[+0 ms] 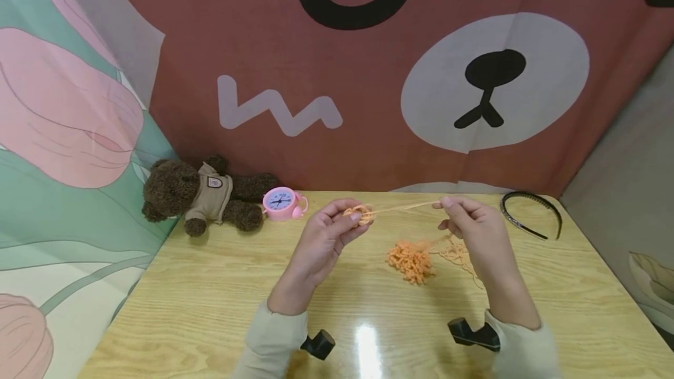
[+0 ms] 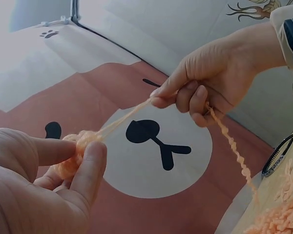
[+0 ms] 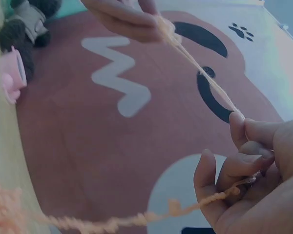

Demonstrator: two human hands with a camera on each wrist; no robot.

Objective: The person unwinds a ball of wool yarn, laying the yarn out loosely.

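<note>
My left hand [image 1: 322, 238] pinches a small loop of orange yarn [image 1: 363, 215] between thumb and fingers, above the table. From that loop a strand [image 2: 129, 118] runs taut to my right hand [image 1: 476, 233], whose thumb and index finger pinch its far end. A second, kinked length of yarn [image 3: 112, 224] passes through the curled lower fingers of the right hand and hangs down toward a fluffy orange yarn pile [image 1: 411, 262] on the table. Loose orange strands [image 1: 458, 253] lie beside the pile, below the right hand.
A brown teddy bear [image 1: 210, 192] in a beige shirt lies at the back left of the wooden table [image 1: 210, 320]. A pink alarm clock [image 1: 281, 202] stands next to its feet. At the back right lies a black headband [image 1: 532, 215]. A printed curtain [image 1: 368, 75] hangs behind.
</note>
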